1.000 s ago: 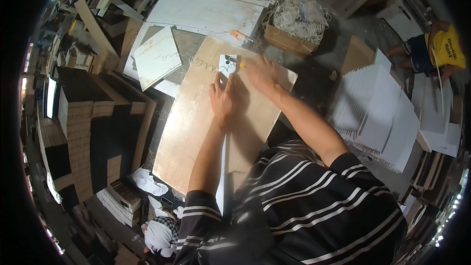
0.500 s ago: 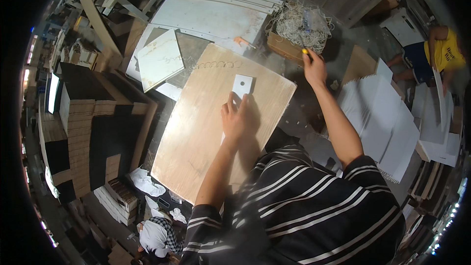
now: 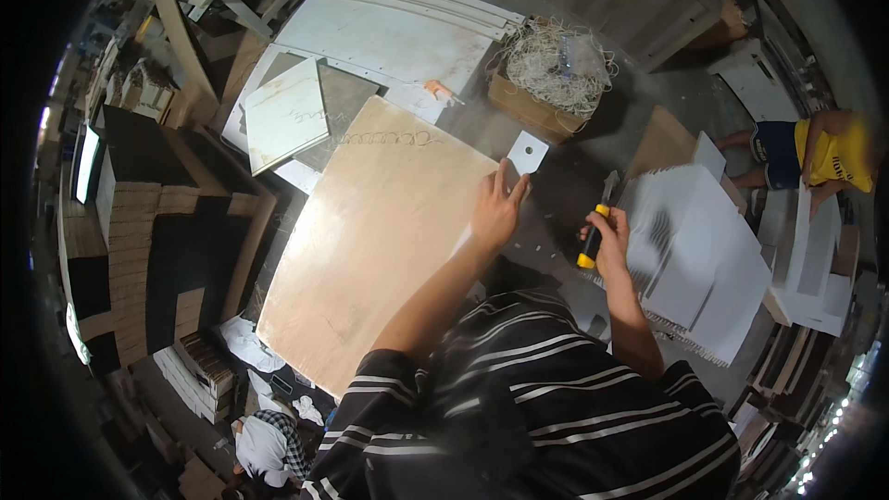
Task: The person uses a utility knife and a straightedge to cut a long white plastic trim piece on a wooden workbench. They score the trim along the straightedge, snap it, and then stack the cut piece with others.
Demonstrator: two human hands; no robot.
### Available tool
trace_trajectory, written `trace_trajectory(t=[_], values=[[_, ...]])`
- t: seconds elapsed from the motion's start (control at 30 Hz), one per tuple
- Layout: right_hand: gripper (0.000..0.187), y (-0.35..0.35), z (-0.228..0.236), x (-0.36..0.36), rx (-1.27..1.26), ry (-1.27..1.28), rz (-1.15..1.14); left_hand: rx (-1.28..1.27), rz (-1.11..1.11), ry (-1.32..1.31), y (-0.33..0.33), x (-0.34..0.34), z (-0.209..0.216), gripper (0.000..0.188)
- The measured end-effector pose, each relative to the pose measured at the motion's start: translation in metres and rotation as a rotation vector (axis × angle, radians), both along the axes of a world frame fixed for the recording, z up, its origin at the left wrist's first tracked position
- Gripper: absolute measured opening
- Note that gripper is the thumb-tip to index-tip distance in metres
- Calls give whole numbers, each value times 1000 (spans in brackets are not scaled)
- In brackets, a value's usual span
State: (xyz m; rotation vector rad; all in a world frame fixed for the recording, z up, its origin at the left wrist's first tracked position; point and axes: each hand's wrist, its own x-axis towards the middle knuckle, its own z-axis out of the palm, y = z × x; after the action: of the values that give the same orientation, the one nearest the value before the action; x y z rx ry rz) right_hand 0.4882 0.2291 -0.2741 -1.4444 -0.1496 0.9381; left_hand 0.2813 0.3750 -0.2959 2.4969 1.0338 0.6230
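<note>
My left hand (image 3: 496,210) is closed on a white strip (image 3: 526,159) with a round hole near its far end. That end sticks out past the right edge of the light wooden board (image 3: 343,250), and much of the strip is hidden beneath my hand and wrist. To the right, clear of the board, my right hand (image 3: 608,239) grips a yellow-and-black utility knife (image 3: 594,236), its blade pointing away from me. Pencil loops are drawn near the board's far edge.
Beyond the board stands a cardboard box (image 3: 535,109) heaped with thin pale strips. An orange-handled tool (image 3: 439,90) lies to its left, near a marble-patterned panel (image 3: 287,113). White sheets (image 3: 699,250) are stacked at right, where a person in yellow (image 3: 838,153) works. Dark-faced stacks (image 3: 199,268) rise at left.
My left hand has slid the white strip rightward, so its end now overhangs the board. My right hand has come back toward me from beside the box, bringing the knife into fuller view.
</note>
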Motion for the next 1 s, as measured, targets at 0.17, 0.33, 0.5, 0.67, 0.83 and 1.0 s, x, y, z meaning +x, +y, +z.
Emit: trace_trajectory(t=[0.17,0.33,0.5,0.67,0.83,1.0], values=[[34,15,2,-12,-45,-8,112,-120,-46,-96,-25,-22,9,68],[28,37,-11,-7,-68,-163,254,-147,115,5,-64,-92,29,84],[32,64,-22,-13,-77,-473,379,-113,125,50,-81,-108,29,73],[36,86,-21,-12,-78,-710,454,-77,159,37,-84,-103,27,66],[37,99,-22,-6,-27,-976,503,-49,174,51,-87,-101,28,62],[34,103,-20,-4,14,-1026,561,-37,173,75,-86,-100,28,60]])
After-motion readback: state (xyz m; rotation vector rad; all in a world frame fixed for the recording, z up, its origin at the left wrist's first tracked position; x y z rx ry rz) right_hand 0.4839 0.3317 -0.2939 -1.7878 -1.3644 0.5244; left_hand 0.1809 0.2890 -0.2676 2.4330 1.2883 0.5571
